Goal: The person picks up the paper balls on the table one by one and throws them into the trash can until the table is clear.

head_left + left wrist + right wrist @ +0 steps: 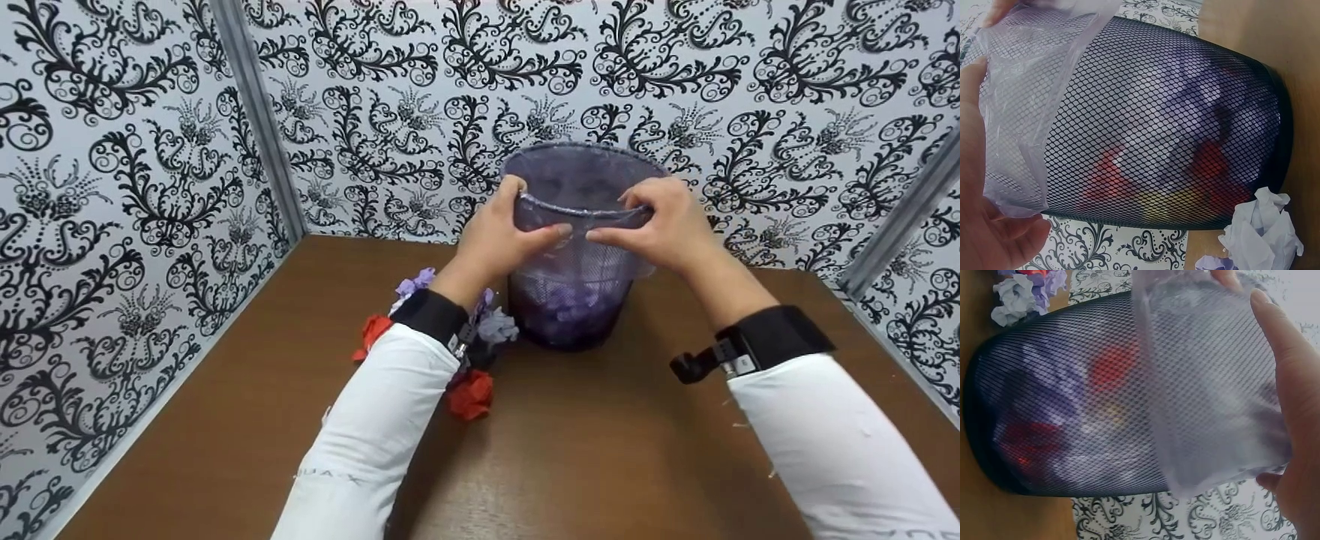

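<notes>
A dark mesh wastebasket (574,319) stands upright on the table, lined with a translucent purple bin liner (581,174) that folds over its rim. My left hand (495,234) grips the liner and rim at the near left, thumb along the outside. Opposite it, at the near right, my right hand (670,223) pinches the same edge, its thumb pointing toward the left thumb. In the left wrist view the liner's flap (1022,118) hangs over the upper mesh. Through the mesh, blurred white, purple, red and yellow crumpled paper (1112,368) shows inside.
Left of the wastebasket lie crumpled paper balls: red (471,395), grey-white (496,327) and purple (414,282), partly behind my left forearm. Patterned wall panels (420,112) stand close behind the wastebasket and on both sides of the brown table (570,465).
</notes>
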A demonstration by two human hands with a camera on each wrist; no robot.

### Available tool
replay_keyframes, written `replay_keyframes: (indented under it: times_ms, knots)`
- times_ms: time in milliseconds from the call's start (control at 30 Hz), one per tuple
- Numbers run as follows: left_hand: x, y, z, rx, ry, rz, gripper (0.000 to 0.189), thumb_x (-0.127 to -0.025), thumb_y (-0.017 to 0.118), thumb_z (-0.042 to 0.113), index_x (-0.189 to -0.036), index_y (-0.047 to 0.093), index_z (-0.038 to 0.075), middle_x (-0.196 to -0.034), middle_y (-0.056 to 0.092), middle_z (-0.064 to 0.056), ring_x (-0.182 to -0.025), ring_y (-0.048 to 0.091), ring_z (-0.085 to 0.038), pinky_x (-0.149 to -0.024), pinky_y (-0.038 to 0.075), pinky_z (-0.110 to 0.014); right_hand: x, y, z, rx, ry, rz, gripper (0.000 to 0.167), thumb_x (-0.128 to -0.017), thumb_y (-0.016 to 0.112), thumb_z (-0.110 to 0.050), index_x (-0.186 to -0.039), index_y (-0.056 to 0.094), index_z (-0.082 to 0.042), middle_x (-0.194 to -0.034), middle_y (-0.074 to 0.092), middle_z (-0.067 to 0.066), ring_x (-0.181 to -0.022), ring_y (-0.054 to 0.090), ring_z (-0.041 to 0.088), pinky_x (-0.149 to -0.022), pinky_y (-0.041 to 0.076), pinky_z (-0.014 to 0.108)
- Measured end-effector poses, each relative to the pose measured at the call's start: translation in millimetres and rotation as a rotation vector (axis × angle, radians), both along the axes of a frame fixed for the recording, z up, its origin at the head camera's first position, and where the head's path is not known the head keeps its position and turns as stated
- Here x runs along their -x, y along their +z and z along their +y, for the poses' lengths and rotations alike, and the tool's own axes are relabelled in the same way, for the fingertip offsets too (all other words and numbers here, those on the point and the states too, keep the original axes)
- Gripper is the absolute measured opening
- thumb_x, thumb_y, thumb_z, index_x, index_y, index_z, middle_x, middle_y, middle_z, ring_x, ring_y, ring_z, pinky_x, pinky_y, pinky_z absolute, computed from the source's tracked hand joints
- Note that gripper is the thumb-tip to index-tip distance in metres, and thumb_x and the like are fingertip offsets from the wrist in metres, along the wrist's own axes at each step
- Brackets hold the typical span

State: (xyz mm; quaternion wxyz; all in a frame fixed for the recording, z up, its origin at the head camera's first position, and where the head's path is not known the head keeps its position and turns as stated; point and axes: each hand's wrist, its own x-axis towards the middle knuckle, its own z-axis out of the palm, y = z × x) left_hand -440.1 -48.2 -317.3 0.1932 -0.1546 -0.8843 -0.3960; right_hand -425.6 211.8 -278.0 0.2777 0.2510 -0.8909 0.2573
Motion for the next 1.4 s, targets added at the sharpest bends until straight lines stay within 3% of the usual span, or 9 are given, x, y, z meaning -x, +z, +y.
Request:
replay_keyframes:
  times_ms: [367,600,767,900,933,1000,1100,1167,1400]
  knots:
    - [-0.4,-0.4,-0.1,-0.018,-0.013,0.007,0.085,-0.064,0.076,0.085,-0.124,0.044,0.033,-0.109,0.066,0.008,-0.095,0.064,-0.015,-0.079,0.055,-0.036,4.0,-18.6,-0.1,0.14,0.003,0.09,0.057,-0.061,0.098,-0.046,-0.075,0.06,-0.007,-0.111,0.072,0.014,-0.112,0.057,0.031,-0.106,0.042,0.05]
    - [-1.6,-2.1,0.0,-0.02,-0.008,0.007,0.085,-0.064,0.076,0.084,-0.125,0.045,0.033,-0.107,0.066,0.008,-0.093,0.064,-0.015,-0.076,0.054,-0.035,3.3,-32.0,-5.8,0.275,-0.007,0.132,0.061,-0.061,0.098,-0.044,-0.078,0.055,-0.005,-0.129,0.068,0.017,-0.145,0.043,0.038,-0.129,0.019,0.053]
    - [-0.9,-1.7,0.6,-0.028,-0.017,0.009,0.086,-0.064,0.077,0.083,-0.124,0.045,0.032,-0.107,0.067,0.008,-0.093,0.064,-0.015,-0.078,0.055,-0.036,4.4,-40.3,-6.8,0.347,-0.001,0.194,0.062,-0.061,0.098,-0.04,-0.08,0.054,0.0,-0.123,0.068,0.02,-0.15,0.037,0.041,-0.132,0.012,0.05]
    - [0.3,-0.6,0.4,-0.026,-0.017,0.012,0.087,-0.064,0.077,0.084,-0.125,0.044,0.032,-0.109,0.067,0.007,-0.093,0.064,-0.015,-0.078,0.055,-0.035,5.4,-38.6,-7.5,0.344,0.011,0.194,0.063,-0.061,0.098,-0.038,-0.081,0.052,0.001,-0.119,0.067,0.022,-0.141,0.046,0.04,-0.133,0.007,0.046]
    - [0.3,0.1,0.5,-0.026,-0.018,0.012,0.087,-0.063,0.077,0.084,-0.125,0.044,0.032,-0.11,0.067,0.007,-0.093,0.065,-0.015,-0.078,0.055,-0.036,4.8,-36.4,-7.5,0.34,0.009,0.181,0.063,-0.061,0.099,-0.038,-0.081,0.052,0.0,-0.117,0.067,0.021,-0.136,0.049,0.038,-0.133,0.008,0.045]
    - [0.4,1.2,0.7,-0.03,-0.018,0.012,0.087,-0.063,0.076,0.085,-0.125,0.044,0.032,-0.11,0.067,0.007,-0.093,0.065,-0.015,-0.078,0.055,-0.035,2.7,-31.2,-7.5,0.321,-0.014,0.129,0.064,-0.061,0.099,-0.04,-0.08,0.052,-0.002,-0.114,0.065,0.018,-0.123,0.054,0.033,-0.128,0.023,0.046]
    - [0.5,2.3,0.4,-0.041,-0.02,0.01,0.087,-0.063,0.076,0.085,-0.125,0.044,0.033,-0.109,0.067,0.006,-0.092,0.065,-0.016,-0.076,0.056,-0.035,-2.1,-24.0,-8.1,0.283,-0.072,0.02,0.065,-0.062,0.097,-0.049,-0.081,0.053,-0.006,-0.11,0.059,0.011,-0.108,0.052,0.025,-0.105,0.042,0.043]
    - [0.0,2.5,0.2,-0.044,-0.024,0.007,0.088,-0.063,0.076,0.085,-0.125,0.044,0.033,-0.108,0.067,0.006,-0.092,0.065,-0.016,-0.076,0.056,-0.035,-5.5,-20.2,-8.3,0.253,-0.103,-0.049,0.066,-0.064,0.095,-0.055,-0.082,0.053,-0.007,-0.109,0.054,0.008,-0.103,0.049,0.023,-0.089,0.043,0.039]
    - [-2.7,1.2,0.9,-0.058,-0.05,-0.041,0.091,-0.062,0.077,0.084,-0.129,0.043,0.033,-0.113,0.067,0.006,-0.097,0.066,-0.016,-0.083,0.058,-0.038,-13.2,-13.9,-7.2,0.183,-0.13,-0.165,0.071,-0.067,0.088,-0.066,-0.083,0.05,-0.008,-0.116,0.05,0.012,-0.104,0.048,0.027,-0.087,0.046,0.043]
